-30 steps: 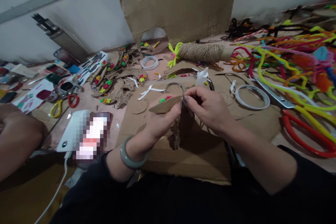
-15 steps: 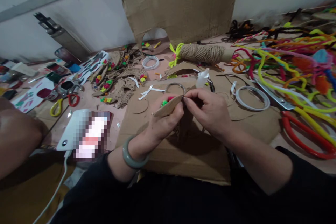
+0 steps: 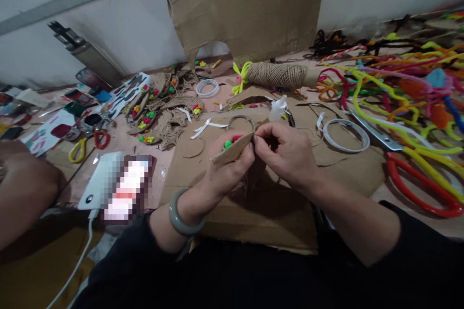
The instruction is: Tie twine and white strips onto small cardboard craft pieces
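My left hand (image 3: 226,176), a pale green bangle (image 3: 177,215) on its wrist, is closed around a small flat cardboard piece (image 3: 234,150). Bright green and pink-red tufts (image 3: 228,144) stick up along the far side of that piece. At its upper right tip, the thumb and forefinger of my right hand (image 3: 286,154) pinch the edge; whether a strand lies between them is too small to see. Beneath both hands lies a large cardboard sheet (image 3: 290,227). A metal-coloured ring (image 3: 242,118) and a white translucent bottle (image 3: 278,107) are just beyond my fingers.
Large scissors with red handles (image 3: 395,178) lie at right, near a white tape roll (image 3: 346,135) and tangled pipe cleaners (image 3: 366,101). Behind is a twine spool (image 3: 277,75). Decorated twine pieces (image 3: 148,116), a phone (image 3: 126,188) and another person's arm (image 3: 25,188) are left.
My hands keep nearly the same hold on the cardboard piece, with the right fingers barely shifted at its tip. The other person's hand at left has moved slightly. The view has shifted a little.
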Available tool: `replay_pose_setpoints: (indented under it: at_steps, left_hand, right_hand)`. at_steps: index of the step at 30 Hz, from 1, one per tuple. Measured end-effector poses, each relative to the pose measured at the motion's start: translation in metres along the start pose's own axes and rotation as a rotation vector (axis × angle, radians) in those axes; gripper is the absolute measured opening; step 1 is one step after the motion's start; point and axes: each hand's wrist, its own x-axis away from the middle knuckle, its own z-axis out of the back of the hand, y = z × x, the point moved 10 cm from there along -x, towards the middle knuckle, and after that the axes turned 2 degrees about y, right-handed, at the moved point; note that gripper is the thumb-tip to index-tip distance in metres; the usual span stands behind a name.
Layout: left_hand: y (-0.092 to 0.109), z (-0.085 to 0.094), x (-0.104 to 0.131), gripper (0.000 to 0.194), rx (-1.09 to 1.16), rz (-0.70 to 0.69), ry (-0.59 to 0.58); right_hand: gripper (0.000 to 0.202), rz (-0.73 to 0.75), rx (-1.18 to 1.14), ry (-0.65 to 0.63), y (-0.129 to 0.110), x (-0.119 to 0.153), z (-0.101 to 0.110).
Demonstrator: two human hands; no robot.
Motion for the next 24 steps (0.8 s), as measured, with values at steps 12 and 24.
replay_pose_setpoints:
  at_steps: [12, 24]
  left_hand:
    - [-0.014, 0.001, 0.001, 0.005, 0.05, 0.125, 0.018]
    - [-0.003, 0.001, 0.0, 0.007, 0.024, 0.027, 0.011]
  right_hand:
    - [0.012, -0.027, -0.059, -0.012, 0.004, 0.001, -0.001]
    - [0.011, 0.034, -0.028, 0.035, -0.003, 0.0, 0.003]
